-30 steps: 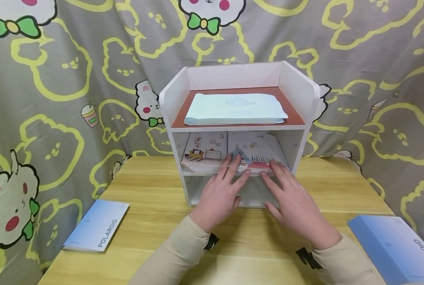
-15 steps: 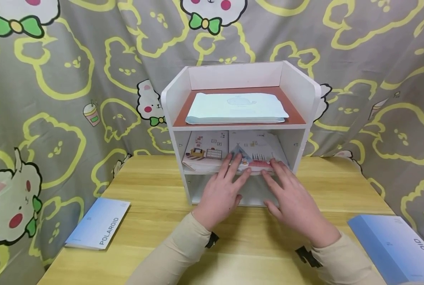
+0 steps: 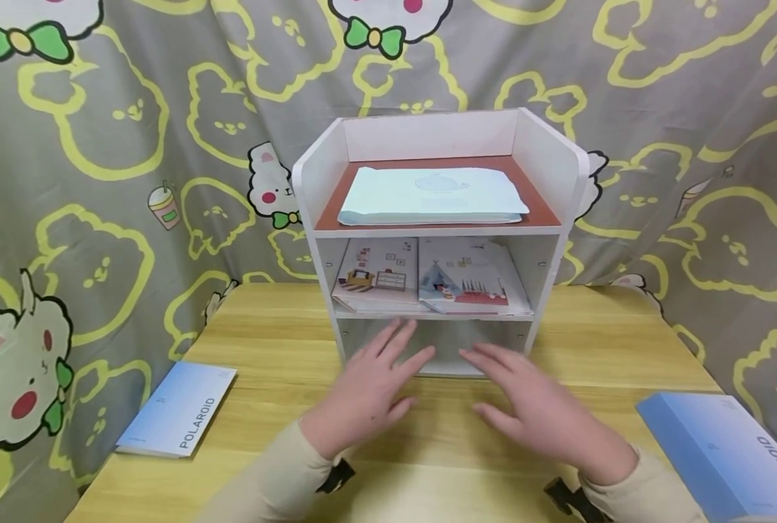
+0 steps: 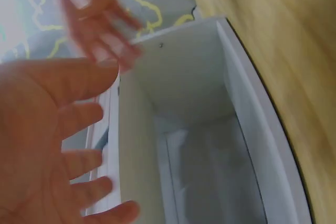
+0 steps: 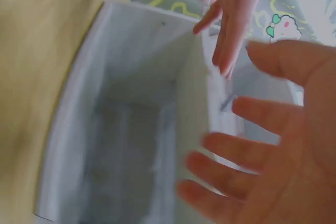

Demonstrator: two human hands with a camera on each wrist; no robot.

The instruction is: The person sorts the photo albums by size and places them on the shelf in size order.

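Note:
My left hand [image 3: 365, 392] hovers in front of the small white shelf [image 3: 570, 174], fingers spread and holding nothing. To its right, my right hand [image 3: 535, 407] is likewise in the air with loosely extended fingers. Two picture-covered books lie side by side on the middle shelf: one with a yellow toy vehicle drawing, the left book [image 3: 385, 265], and one with a blue tent drawing, the right book [image 3: 473, 269]. Both hands are apart from them. The left wrist view shows the left palm [image 4: 31, 145] beside the bottom compartment [image 4: 210, 166]; the right palm [image 5: 294, 166] appears in the right wrist view.
A pale, flat whale-printed packet [image 3: 434, 196] lies on the top shelf. On the wooden table [image 3: 284, 341], a thin blue-white POLAROID booklet [image 3: 178, 410] lies at left and a thicker blue-white block [image 3: 728, 450] at right. A patterned curtain [image 3: 218, 109] hangs behind.
Both hands have left the front edge of the right book and drawn back toward me, moving apart from each other. The two books stay on the middle shelf, now uncovered.

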